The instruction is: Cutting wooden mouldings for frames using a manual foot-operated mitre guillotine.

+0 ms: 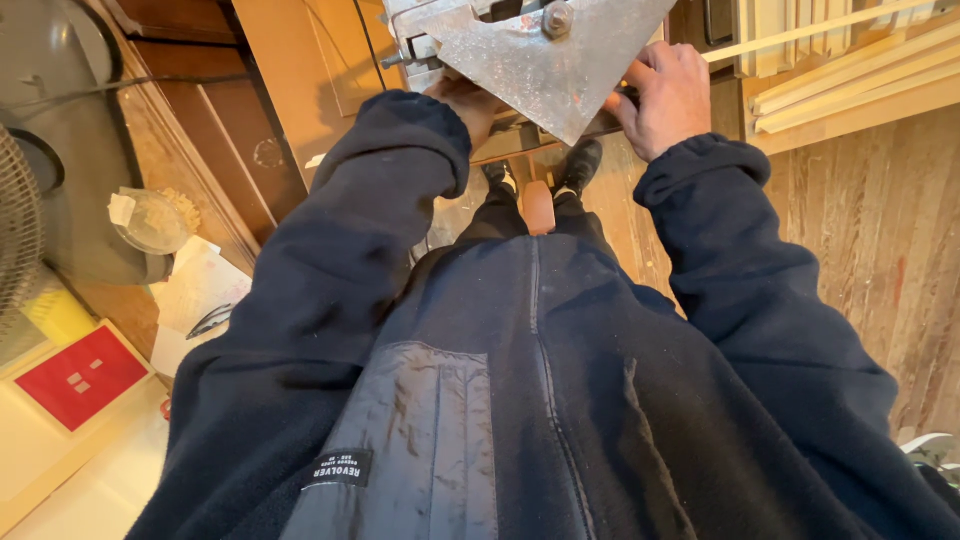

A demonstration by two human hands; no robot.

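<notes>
Left of hands (570,100), clear plastic cup (150,220) holding pale shavings

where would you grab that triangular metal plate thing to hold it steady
Grip the metal plate at its two slanted edges, one from each side, as the left hand and right hand do now. It tapers to a downward point, so the wider upper edges give more to hold than the tip.

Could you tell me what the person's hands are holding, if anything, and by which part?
Both hands reach under a metal plate. The right hand seems closed on something beneath it; the left hand is mostly hidden, so its grip cannot be told.
</notes>
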